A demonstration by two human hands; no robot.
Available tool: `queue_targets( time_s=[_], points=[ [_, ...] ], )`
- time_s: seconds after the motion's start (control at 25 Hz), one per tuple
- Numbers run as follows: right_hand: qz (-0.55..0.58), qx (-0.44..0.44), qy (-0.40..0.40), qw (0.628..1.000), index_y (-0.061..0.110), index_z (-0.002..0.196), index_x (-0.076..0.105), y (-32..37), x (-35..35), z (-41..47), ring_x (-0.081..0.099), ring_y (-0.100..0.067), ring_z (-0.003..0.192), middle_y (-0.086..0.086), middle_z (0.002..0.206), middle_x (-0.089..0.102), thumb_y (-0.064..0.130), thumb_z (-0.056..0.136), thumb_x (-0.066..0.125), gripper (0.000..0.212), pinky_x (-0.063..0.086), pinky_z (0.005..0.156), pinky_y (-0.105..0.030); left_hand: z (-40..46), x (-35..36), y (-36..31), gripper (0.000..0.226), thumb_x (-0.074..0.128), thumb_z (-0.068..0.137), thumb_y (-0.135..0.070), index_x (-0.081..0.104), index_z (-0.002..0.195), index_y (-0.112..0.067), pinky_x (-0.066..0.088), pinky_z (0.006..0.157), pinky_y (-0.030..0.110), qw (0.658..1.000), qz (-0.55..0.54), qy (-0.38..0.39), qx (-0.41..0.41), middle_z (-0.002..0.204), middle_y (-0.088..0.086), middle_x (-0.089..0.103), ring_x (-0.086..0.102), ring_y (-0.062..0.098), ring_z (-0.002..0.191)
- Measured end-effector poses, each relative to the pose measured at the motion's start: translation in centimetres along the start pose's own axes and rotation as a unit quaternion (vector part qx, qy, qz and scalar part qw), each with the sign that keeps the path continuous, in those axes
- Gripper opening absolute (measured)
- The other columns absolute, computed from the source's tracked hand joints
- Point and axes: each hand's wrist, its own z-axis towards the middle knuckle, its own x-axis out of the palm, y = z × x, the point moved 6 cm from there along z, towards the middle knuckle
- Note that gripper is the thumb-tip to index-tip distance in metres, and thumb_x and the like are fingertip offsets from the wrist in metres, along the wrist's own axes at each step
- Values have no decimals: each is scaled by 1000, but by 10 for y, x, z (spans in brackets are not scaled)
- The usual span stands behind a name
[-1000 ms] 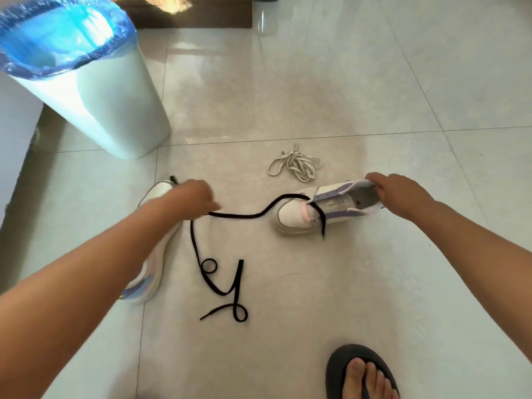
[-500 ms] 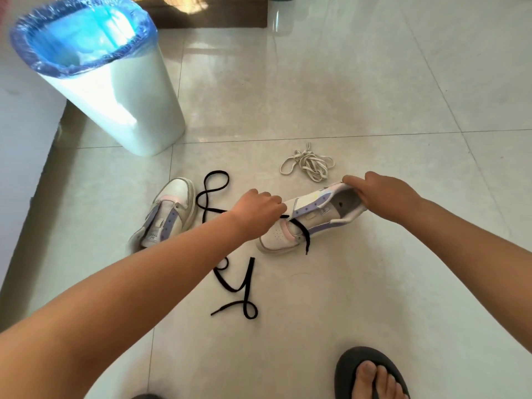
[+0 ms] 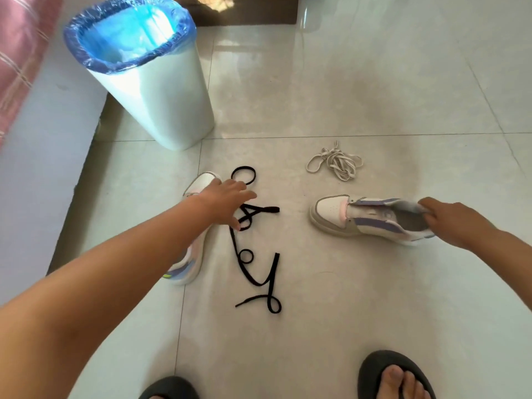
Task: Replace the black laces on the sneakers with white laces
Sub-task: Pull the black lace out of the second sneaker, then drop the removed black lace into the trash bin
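1. Left hand: fingers spread and loose, holding nothing, hovering over the upper coils of the black laces. Half a second ago it was bunched at the right sneaker's eyelets, and a second ago it was pulling a taut lace, so the lace has just been dropped.
2. Left sneaker lies on the floor, mostly under the left forearm. No black lace shows on the visible part; can't tell about its eyelets.
3. Black laces are now all loose on the tile between the two shoes, in loops and tails. No strand runs to the right sneaker any more.
4. White laces: tangled bundle on the floor, beyond the right sneaker, well apart from both hands, untouched.
5. Right sneaker: on its side, toe toward the left, eyelet row bare.
6. Right hand: fingers curled over the collar at the heel, gripping the shoe.
7. Read: removal looks done on the right shoe at least. Next likely step is fetching the white bundle and untangling it before threading.
8. Bin with blue liner sits far left, not involved.
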Motion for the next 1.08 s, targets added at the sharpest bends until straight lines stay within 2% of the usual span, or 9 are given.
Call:
queue_targets(
  time_s=[0.12, 0.2, 0.44, 0.64, 0.76, 0.84, 0.96, 1.04, 1.08],
  points=[
    [32, 34, -3, 999, 15, 112, 43, 14, 17, -16, 52, -31, 73, -13, 85, 56, 20, 96, 34, 19, 40, 62, -35, 5, 40, -29, 120, 77, 70, -37, -14, 148, -28, 31, 108, 43, 999, 11, 48, -5, 155, 11, 1, 13, 30, 141],
    [43, 49, -5, 998, 17, 112, 39, 18, 25, -32, 53, -30, 72, -11, 84, 56, 23, 96, 35, 17, 39, 59, -34, 5, 61, -48, 124, 77, 68, -40, -19, 146, -28, 39, 100, 41, 997, -25, 61, -31, 151, 14, 5, 17, 34, 136],
    [58, 84, 41, 994, 15, 102, 38, 31, 41, -66, 52, -28, 75, -11, 92, 58, 32, 96, 39, 19, 38, 60, -34, -15, 78, -89, 53, 46, 89, -19, 28, 137, -5, 41, 82, 36, 996, -68, -47, 14, 130, 15, 37, 39, 31, 115],
    [-14, 74, 158, 985, 15, 95, 39, 57, 46, -89, 52, -23, 79, -6, 92, 54, 34, 97, 37, 20, 37, 63, -31, -39, 97, -99, 66, 52, 87, -43, 27, 138, -9, 42, 75, 35, 995, -97, -10, 36, 125, 12, 35, 38, 30, 114],
    [-82, 55, 84, 992, 17, 100, 46, 83, 13, -90, 55, -24, 84, -4, 100, 58, 37, 98, 32, 25, 41, 66, -31, -42, 102, -96, 34, 56, 87, -10, 47, 120, -7, 44, 73, 36, 973, -224, 55, 12, 117, 14, 47, 50, 32, 105],
    [38, -12, 11, 999, 18, 111, 50, 109, -13, -87, 55, -23, 90, -5, 108, 58, 35, 96, 42, 24, 44, 71, -33, -43, 88, -83, 23, 56, 85, -2, 58, 108, -6, 48, 76, 31, 937, -342, 65, -20, 110, 13, 58, 58, 28, 99],
    [289, -190, 103, 932, 38, 143, 24, 173, -40, -96, 35, -3, 127, 15, 142, 32, 42, 76, 73, 83, 31, 99, -20, -50, 36, -61, 17, 61, 80, -2, 66, 91, -14, 51, 65, 22, 897, -442, 21, -13, 87, 4, 67, 66, 18, 79],
    [342, -278, 179, 880, 49, 144, -5, 224, -52, -109, 16, 16, 131, 29, 142, 19, 49, 60, 82, 121, 18, 101, -7, -67, -15, -61, 19, 63, 76, -2, 66, 83, -20, 49, 58, 17, 849, -526, -10, 52, 72, -5, 69, 65, 8, 65],
    [378, -305, 207, 849, 47, 145, -9, 247, -53, -111, 23, 20, 127, 28, 139, 27, 42, 60, 85, 126, 21, 99, -3, -77, -37, -60, 21, 64, 74, -2, 66, 80, -22, 48, 57, 16, 822, -563, -34, 82, 69, -8, 68, 63, 5, 62]
  ],
)
